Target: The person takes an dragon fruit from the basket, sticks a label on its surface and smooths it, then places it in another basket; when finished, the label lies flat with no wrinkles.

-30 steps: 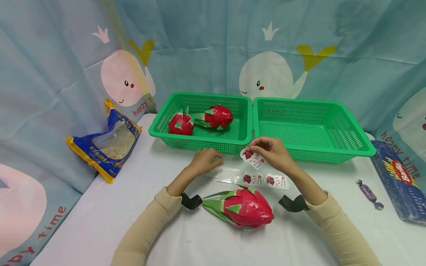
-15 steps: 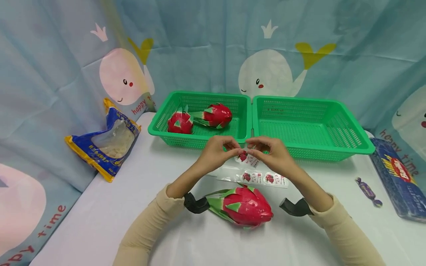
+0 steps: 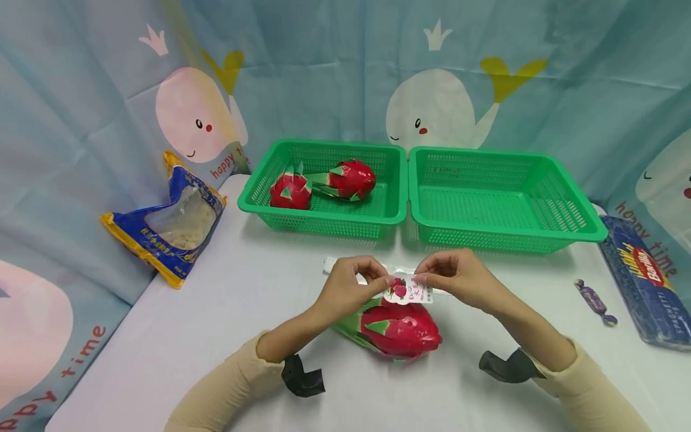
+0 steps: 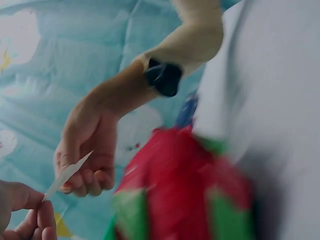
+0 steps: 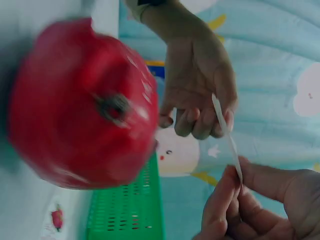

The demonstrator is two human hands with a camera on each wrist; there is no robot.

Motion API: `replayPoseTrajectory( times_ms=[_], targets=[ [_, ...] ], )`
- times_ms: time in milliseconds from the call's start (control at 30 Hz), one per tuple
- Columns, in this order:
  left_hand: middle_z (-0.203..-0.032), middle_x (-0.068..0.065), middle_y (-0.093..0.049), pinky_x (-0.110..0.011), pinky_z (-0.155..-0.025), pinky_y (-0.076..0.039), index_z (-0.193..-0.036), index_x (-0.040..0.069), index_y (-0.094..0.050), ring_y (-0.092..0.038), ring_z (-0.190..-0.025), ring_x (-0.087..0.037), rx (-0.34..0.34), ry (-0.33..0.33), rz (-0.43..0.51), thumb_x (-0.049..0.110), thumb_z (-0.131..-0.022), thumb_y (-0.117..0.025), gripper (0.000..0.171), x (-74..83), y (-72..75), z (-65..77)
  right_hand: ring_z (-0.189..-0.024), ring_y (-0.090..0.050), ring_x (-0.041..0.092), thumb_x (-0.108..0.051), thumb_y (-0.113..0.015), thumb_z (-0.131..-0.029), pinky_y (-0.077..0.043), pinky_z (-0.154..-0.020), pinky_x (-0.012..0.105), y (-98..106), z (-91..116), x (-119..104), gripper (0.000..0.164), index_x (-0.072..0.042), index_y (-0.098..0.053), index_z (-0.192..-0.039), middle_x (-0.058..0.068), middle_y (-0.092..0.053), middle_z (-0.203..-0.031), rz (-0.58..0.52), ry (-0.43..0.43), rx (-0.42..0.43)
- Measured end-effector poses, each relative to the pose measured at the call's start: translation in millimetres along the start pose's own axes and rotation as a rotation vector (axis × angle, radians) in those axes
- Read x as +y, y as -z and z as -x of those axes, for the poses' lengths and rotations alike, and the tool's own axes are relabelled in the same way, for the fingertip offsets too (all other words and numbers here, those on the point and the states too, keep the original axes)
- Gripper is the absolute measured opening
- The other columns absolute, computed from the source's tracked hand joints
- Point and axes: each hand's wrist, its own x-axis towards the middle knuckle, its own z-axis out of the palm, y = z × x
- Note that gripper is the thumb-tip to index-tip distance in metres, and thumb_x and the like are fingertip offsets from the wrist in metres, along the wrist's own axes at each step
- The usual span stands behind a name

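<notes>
A white sticker (image 3: 411, 289) printed with red dragon fruits is held up between both hands. My left hand (image 3: 351, 289) pinches its left end with thumb and fingers. At the upper right part, my right hand (image 3: 461, 277) pinches it the same way. In the right wrist view the sticker (image 5: 227, 135) shows edge-on as a thin strip. Just below the hands a red dragon fruit (image 3: 402, 330) with green leaf scales lies on the white table, its leafy end to the left. A strip of sticker backing (image 3: 329, 264) lies behind the hands, mostly covered by them.
Two green baskets stand side by side at the back. The left basket (image 3: 324, 223) holds two dragon fruits (image 3: 351, 180); the right basket (image 3: 507, 240) shows a bare bottom. A blue-yellow bag (image 3: 173, 225) leans at left. A purple wrapped candy (image 3: 595, 302) and a spaghetti pack (image 3: 648, 282) lie right.
The left hand has come across and taken hold of the sticker, which the right hand alone held. Both hands have since brought it nearer, over the dragon fruit's far edge.
</notes>
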Motion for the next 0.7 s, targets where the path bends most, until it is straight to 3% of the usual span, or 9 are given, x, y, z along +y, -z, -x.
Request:
replayPoseTrajectory(
  times_ms=[167,367,533,700],
  targets=[
    [-0.059,0.001,-0.053,-0.015,-0.045,-0.033,-0.074,0.008,-0.064,-0.039,-0.051,-0.002,-0.013,0.035,-0.037,0.011,-0.081,-0.066,0.008,-0.6,-15.2,21.9,-0.066,-0.054,0.005,-0.013,-0.066,-0.084,-0.050,-0.061,0.023,-2.7,5.1,11.6,0.010,-0.003,-0.065,-0.083,0.000,-0.061,-0.074,-0.023,0.087,-0.146],
    [-0.050,0.009,-0.036,-0.014,-0.044,-0.022,-0.066,0.015,-0.059,-0.028,-0.046,0.002,-0.002,0.010,-0.157,0.012,-0.078,-0.066,0.014,-6.4,-26.4,33.1,-0.067,-0.049,0.002,-0.011,-0.064,-0.085,-0.046,-0.060,0.021,-7.7,1.1,26.2,0.009,-0.002,-0.063,-0.083,-0.004,-0.057,-0.073,-0.044,0.083,-0.255],
    [-0.047,0.009,-0.032,-0.014,-0.044,-0.021,-0.065,0.015,-0.058,-0.026,-0.046,0.002,-0.008,0.024,-0.149,0.011,-0.076,-0.066,0.015,-13.1,-31.1,34.6,-0.070,-0.050,0.004,-0.014,-0.065,-0.084,-0.048,-0.065,0.021,-13.6,2.1,33.1,0.010,-0.006,-0.061,-0.081,-0.002,-0.055,-0.072,-0.016,0.062,-0.219],
    [-0.048,0.008,-0.035,-0.014,-0.042,-0.022,-0.064,0.014,-0.054,-0.029,-0.046,0.002,-0.026,0.022,-0.157,0.010,-0.076,-0.065,0.017,-15.0,-32.1,33.4,-0.068,-0.050,0.005,-0.020,-0.066,-0.084,-0.045,-0.060,0.020,-16.7,4.9,34.7,0.013,-0.009,-0.060,-0.081,-0.002,-0.052,-0.069,0.034,0.067,-0.171]
  ],
)
